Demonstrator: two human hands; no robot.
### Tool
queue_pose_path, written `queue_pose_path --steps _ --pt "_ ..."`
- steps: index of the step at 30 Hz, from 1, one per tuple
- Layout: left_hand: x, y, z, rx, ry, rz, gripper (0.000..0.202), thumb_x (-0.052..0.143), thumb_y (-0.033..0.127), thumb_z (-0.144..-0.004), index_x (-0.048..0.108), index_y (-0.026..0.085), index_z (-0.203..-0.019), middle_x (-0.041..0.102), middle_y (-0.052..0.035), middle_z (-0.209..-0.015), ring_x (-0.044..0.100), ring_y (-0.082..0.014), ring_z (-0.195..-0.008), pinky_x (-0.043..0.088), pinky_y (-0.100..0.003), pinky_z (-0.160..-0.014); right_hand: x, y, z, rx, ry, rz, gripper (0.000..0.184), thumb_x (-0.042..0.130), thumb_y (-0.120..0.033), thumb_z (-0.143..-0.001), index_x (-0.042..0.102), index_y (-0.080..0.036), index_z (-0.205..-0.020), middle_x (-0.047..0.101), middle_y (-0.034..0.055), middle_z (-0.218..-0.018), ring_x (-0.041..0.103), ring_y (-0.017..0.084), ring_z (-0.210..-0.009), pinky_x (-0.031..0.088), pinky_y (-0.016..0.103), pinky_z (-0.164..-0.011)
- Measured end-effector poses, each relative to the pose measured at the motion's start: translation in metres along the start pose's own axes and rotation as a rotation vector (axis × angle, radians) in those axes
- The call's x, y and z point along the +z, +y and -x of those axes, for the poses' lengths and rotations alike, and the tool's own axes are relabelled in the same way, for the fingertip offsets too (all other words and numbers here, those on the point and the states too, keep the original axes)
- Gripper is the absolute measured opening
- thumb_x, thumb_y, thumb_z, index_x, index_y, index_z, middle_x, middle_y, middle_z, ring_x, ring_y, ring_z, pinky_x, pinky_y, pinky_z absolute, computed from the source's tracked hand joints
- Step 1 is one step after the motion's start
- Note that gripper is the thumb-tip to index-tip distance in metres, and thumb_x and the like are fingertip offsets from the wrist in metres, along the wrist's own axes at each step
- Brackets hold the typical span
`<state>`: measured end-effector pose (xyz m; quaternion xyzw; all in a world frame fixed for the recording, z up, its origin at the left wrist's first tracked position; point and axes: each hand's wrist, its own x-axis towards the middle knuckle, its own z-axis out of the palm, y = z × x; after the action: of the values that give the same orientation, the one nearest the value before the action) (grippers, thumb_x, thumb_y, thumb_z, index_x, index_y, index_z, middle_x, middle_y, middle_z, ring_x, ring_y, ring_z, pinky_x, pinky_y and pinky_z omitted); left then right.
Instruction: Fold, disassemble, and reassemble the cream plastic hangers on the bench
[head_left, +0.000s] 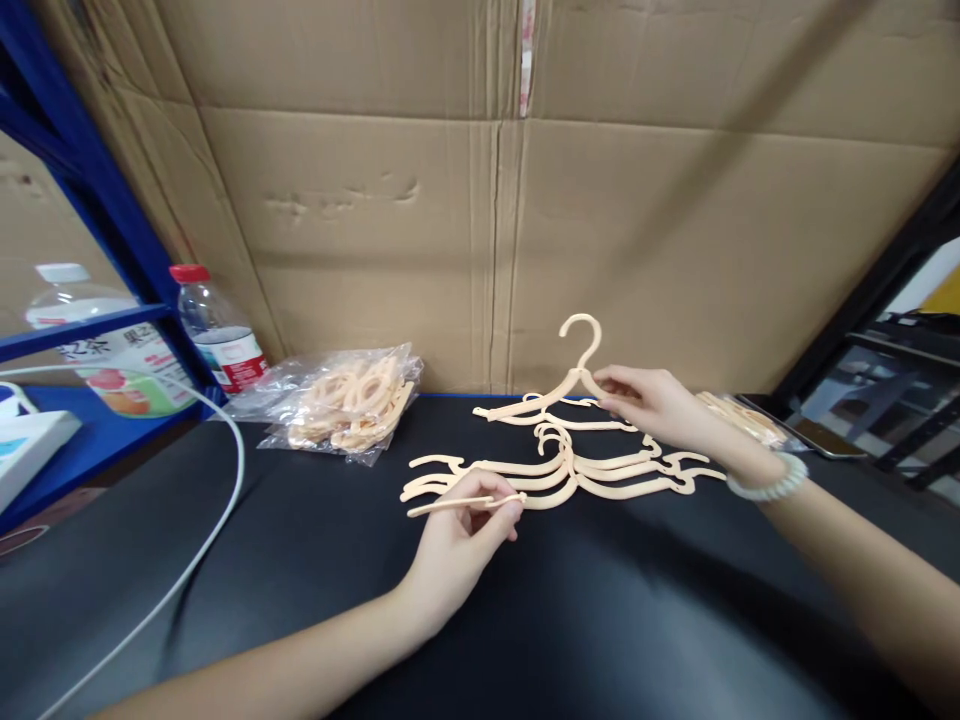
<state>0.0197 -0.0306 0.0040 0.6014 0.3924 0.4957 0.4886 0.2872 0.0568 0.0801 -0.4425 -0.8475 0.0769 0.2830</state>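
Left hand (459, 540) sits low centre on the black table (315, 560), fingers curled in, thumb and fingertips pinching a thin cream rod (465, 503) that lies roughly level, its free end pointing to 9 o'clock. Right hand (654, 403) is at 2 o'clock from the left one, fingers closed around the neck of a cream hanger (555, 385) just under its hook; the hook stands up against the cardboard wall (480, 200), and the hanger's arms run out toward 9 o'clock just above the table. A pale bead bracelet (769, 483) is on the right wrist. Between the hands lies a loose stack of hangers (570, 472), same cream plastic, flat on the table, touching each other. At 10 o'clock from the left hand, a clear bag of hanger parts (341, 398) lies by the wall. Further left, a bottle with a red cap (217, 330) and a red-and-white label, text too small to read. Behind the blue shelf frame (90, 180), a larger bottle with a white cap (94, 345); its label shows Chinese characters, not legible enough to quote. A white cable (217, 500) curves across the table on the left.
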Motion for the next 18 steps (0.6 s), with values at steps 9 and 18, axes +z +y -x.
queue_pose_path --steps 9,18 --pt "-0.003 0.011 -0.007 -0.054 0.154 0.173 0.021 0.072 0.035 -0.078 0.064 0.016 -0.081 0.056 0.0013 -0.074 0.051 -0.0095 -0.059 0.042 -0.024 -0.06 0.025 -0.014 0.06 -0.007 0.193 -0.032 0.016 0.043 -0.028 -0.096 0.053 -0.021 -0.107 0.064 0.0078 -0.093 0.062 0.018 -0.077 0.051 0.029 -0.069" --pt "-0.017 0.015 -0.018 -0.114 -0.002 0.26 0.02 0.075 0.031 -0.077 0.061 0.017 -0.076 0.054 0.0029 -0.062 0.047 -0.0108 -0.062 0.035 -0.024 -0.063 0.037 -0.009 0.073 -0.149 0.384 0.076 0.007 0.049 -0.017 -0.092 0.054 -0.02 -0.095 0.063 0.0058 -0.083 0.062 0.017 -0.07 0.05 0.028 -0.062"
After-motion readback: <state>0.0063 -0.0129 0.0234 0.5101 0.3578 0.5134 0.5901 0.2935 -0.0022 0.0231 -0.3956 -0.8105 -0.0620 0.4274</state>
